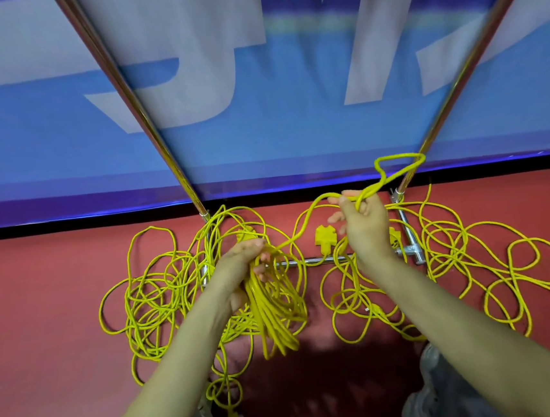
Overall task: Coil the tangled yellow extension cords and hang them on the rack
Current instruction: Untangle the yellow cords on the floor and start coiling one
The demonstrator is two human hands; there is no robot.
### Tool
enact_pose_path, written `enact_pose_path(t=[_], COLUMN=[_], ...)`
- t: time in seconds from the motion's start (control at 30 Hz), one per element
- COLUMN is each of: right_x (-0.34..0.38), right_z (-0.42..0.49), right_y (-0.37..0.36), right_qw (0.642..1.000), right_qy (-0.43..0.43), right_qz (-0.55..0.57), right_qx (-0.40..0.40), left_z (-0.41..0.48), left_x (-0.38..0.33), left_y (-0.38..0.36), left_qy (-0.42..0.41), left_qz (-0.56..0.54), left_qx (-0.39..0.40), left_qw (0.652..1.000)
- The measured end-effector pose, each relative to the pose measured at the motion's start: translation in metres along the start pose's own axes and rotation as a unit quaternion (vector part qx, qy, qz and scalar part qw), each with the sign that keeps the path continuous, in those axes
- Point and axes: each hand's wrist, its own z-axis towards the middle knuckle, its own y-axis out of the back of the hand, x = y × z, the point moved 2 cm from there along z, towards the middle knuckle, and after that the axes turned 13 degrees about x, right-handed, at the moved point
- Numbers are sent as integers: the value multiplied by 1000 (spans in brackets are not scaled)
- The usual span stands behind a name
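1. The left hand [247, 261] grips a bundle of finished loops [273, 312], which hangs below the fist so that the gathered turns cannot spring apart.
2. The right hand [365, 223], raised, curls its fingers round a lifted strand [397, 169], probably to lay the next turn across; the exact finger hold is blurred.
3. Most of the yellow extension cords [160, 286] lie tangled on the red floor [40, 298] around the base of the rack [315, 260]; nothing hangs on it yet.
4. A yellow socket block [325, 237] lies on the floor between the hands.
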Motion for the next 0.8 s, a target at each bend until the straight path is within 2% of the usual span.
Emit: enact_pose_path(t=[0.1,0.2,0.37,0.5,0.63,0.7,0.8], right_x=[-1,0,8,11,3,-5,-13], right_z=[3,7,0,-16,-31,-37,-40], right_y=[2,5,-9,-21,-22,-25,-31], right_qw=[998,991,956,919,863,847,859], right_qy=[-24,-51,-127,-208,-298,-321,-317], right_qz=[54,116,242,223,193,171,168], right_qx=[-39,-40,106,248,360,388,364], left_z=[6,7,3,1,-2,-4,-9], left_x=[3,4,1,2,-5,-9,-14], left_y=[12,19,2,-10,-13,-17,-24], left_qy=[-62,-89,-38,-34,-66,-69,-81], left_qz=[-80,-103,8,4,-33,-33,-21], left_qx=[-87,-110,11,55,66,66,79], left_qw=[991,984,999,998,995,995,993])
